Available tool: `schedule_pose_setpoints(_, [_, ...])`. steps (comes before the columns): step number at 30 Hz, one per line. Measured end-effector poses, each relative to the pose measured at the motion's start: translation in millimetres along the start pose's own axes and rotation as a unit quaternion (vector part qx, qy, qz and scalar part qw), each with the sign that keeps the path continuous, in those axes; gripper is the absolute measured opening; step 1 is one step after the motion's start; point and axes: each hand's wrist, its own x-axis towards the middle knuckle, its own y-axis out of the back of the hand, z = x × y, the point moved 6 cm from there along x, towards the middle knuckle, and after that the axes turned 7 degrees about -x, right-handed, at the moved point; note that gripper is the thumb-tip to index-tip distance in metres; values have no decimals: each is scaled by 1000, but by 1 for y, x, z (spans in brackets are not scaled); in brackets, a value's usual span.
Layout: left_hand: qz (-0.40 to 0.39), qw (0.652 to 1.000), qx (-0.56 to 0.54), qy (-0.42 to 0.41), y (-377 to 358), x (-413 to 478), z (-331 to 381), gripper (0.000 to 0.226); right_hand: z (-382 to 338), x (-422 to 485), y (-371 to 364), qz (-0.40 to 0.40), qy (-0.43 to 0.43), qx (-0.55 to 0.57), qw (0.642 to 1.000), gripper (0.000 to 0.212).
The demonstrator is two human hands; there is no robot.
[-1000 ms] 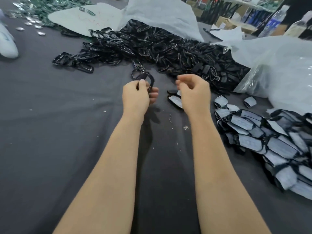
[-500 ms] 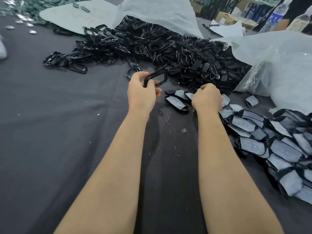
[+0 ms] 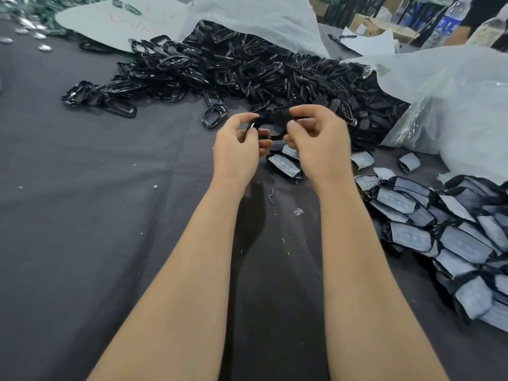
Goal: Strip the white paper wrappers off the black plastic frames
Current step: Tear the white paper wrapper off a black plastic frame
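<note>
Frame [image 3: 275,137] between left hand [image 3: 237,149], right hand [image 3: 321,141]

Dark grey cloth-covered counter [image 3: 82,229], a bit wrinkled, with tiny white specks [image 3: 155,186] scattered on it. Big crumpled clear plastic bag [image 3: 453,105] on the right, and a second bag [image 3: 255,15] at the top. Pale green sheet [image 3: 110,20] with red scribbles top left, shiny silver bits [image 3: 30,26] beside it. Water bottle [image 3: 450,20] and cardboard boxes [image 3: 368,23] way back right.
</note>
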Motion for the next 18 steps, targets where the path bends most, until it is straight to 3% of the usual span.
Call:
schedule_pose_setpoints(11, [-41,998,35,-39,-3,-5,5,22,5,-12,-10,58,11,-55,997,7])
schedule_pose_setpoints(15, [-38,998,25,-39,-3,-7,6,21,13,-12,-9,82,-28,-16,996,24])
schedule_pose_setpoints(18, [-43,999,-1,-29,-4,-8,6,21,26,-10,-13,53,-108,102,987,24])
